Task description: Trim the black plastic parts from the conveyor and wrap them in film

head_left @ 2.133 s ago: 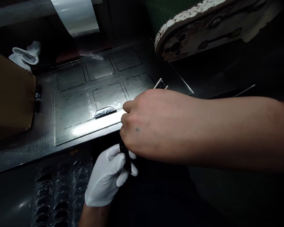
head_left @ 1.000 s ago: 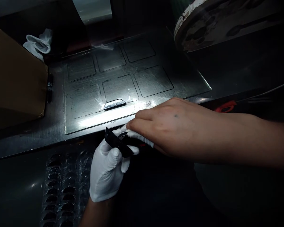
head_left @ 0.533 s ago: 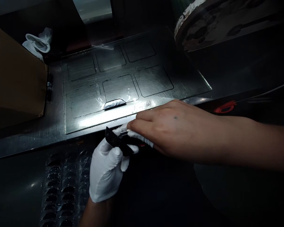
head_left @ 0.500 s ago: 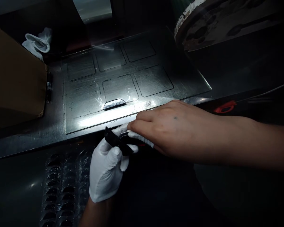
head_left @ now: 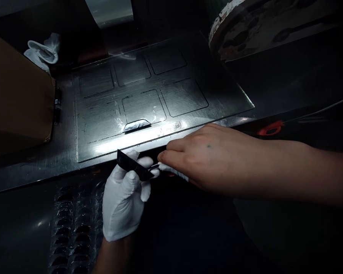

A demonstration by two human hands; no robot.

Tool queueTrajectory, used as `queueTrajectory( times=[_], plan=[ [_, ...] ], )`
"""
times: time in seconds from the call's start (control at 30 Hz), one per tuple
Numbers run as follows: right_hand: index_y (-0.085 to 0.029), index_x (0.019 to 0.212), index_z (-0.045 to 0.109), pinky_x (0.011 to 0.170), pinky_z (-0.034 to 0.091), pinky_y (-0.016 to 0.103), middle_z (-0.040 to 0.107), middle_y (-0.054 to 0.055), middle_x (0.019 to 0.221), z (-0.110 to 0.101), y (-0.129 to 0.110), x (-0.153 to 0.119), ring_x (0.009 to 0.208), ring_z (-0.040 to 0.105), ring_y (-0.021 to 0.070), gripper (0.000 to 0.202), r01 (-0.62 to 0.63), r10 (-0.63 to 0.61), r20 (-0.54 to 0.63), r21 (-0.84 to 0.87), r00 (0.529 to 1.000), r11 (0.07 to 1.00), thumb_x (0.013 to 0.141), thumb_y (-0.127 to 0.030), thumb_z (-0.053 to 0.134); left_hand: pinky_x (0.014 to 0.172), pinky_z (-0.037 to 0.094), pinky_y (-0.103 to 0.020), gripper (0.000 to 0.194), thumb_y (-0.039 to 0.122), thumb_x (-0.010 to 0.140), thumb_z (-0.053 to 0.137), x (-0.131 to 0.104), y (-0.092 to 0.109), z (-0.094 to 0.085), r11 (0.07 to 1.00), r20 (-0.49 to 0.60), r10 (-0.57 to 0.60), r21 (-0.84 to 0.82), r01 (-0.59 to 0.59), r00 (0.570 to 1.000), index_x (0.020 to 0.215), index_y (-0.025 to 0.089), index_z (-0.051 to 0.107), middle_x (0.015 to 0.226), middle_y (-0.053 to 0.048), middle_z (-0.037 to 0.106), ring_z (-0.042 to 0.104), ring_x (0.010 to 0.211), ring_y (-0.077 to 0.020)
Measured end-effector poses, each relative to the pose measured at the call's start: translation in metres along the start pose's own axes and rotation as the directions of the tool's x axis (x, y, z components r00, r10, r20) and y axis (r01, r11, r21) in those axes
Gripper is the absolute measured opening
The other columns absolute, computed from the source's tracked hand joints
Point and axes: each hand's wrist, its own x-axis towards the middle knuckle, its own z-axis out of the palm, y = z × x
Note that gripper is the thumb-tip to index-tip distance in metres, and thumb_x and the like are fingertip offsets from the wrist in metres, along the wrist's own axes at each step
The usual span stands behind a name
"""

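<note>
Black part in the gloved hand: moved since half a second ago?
Yes. The black part in the left hand shifted left along the metal plate front edge, away from the right hand, now under the raised tab.

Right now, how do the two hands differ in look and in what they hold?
The left hand wears a white glove; the right hand is bare. The left hand grips a small flat black part, while the right hand pinches a white cloth or swab against that part's end. The left comes up from below; the right reaches in from the side. Both meet just in front of the metal plate.
</note>
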Motion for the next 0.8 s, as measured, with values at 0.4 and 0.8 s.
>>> queueTrajectory(
  times=[0.4,0.8],
  plan=[
    [-0.022,0.1,0.071,0.05,0.019,0.03,0.068,0.001,0.078,0.003,0.0,-0.001,0.055,0.05,0.0162,0.015,0.01,-0.013,-0.03,-0.085,0.999,0.996,0.094,-0.014,0.059,0.08,0.062,-0.022,0.025,0.032,0.093,0.076,0.002,0.001,-0.001,0.993,-0.045,-0.059,-0.106,0.054,0.997,0.116,0.023,0.073,0.102,-0.001,0.08,0.074,0.092,-0.0135],
    [-0.019,0.106,0.07,0.051,0.021,0.03,0.069,0.002,0.084,0.011,-0.004,-0.006,0.058,0.057,0.0173,0.017,-0.012,0.01,-0.026,-0.088,1.0,0.996,0.095,-0.014,0.058,0.072,0.059,-0.02,0.024,0.034,0.093,0.076,0.0,-0.004,0.005,0.996,-0.133,0.033,-0.073,-0.043,0.991,0.115,0.025,0.073,0.101,0.0,0.075,0.073,0.093,-0.0154]
  ],
)
